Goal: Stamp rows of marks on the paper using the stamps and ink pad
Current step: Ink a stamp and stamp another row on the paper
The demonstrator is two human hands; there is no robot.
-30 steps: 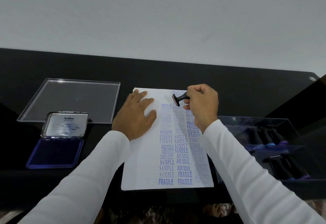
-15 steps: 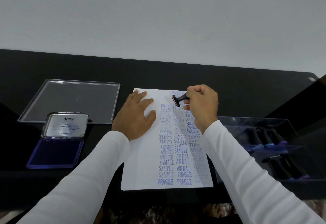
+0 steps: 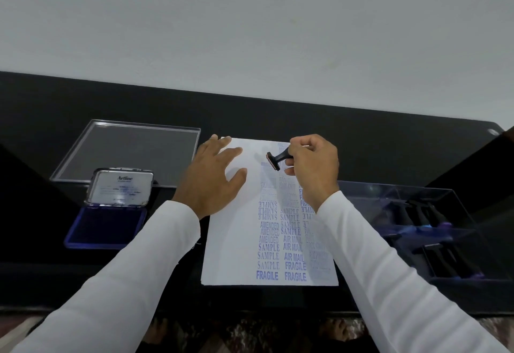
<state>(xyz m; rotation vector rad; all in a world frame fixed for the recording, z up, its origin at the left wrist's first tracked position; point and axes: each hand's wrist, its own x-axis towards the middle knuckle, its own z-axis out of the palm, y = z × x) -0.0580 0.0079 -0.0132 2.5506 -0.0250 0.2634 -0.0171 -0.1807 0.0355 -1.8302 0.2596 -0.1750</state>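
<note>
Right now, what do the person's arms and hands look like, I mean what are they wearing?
Both arms are in plain white long sleeves, the left sleeve and the right sleeve, each ending at the wrist. The left hand and right hand are bare: no gloves, rings, watch or markings can be seen.

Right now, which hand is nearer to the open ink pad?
Left. The left hand lies flat on the paper, just right of the ink pad. The right hand grips the stamp farther right, across the sheet.
</note>
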